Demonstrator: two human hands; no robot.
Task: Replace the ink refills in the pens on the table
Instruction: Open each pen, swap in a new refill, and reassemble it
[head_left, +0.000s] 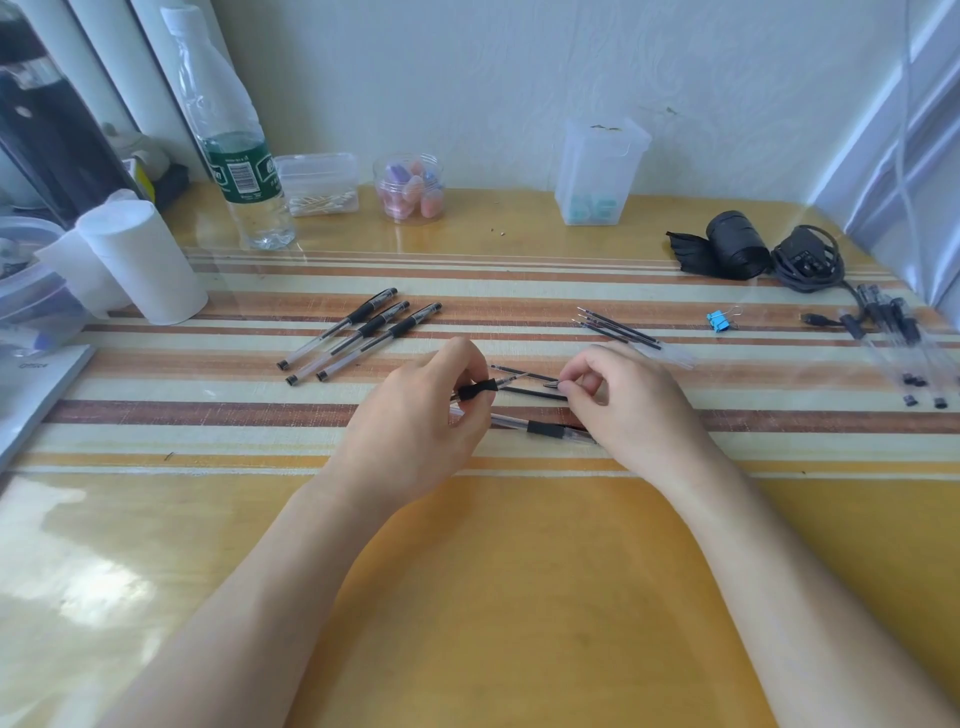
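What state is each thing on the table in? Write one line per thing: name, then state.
left hand: holds the opened pen
right hand: pinches the detached tip
opened pen: tip off, refill showing
three pens: lying side by side, assembled
spare refills: lying loose together
fourth pen: lying flat under the hands
water bottle: upright, capped

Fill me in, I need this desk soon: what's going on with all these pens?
A person is swapping pen refills. The left hand grips an opened pen by its black sleeve, while the right hand pinches what looks like its small tip piece just beside it. Two loose refills and another pen lie on the table under the hands. Three whole pens lie to the left, a bunch of spare refills to the right.
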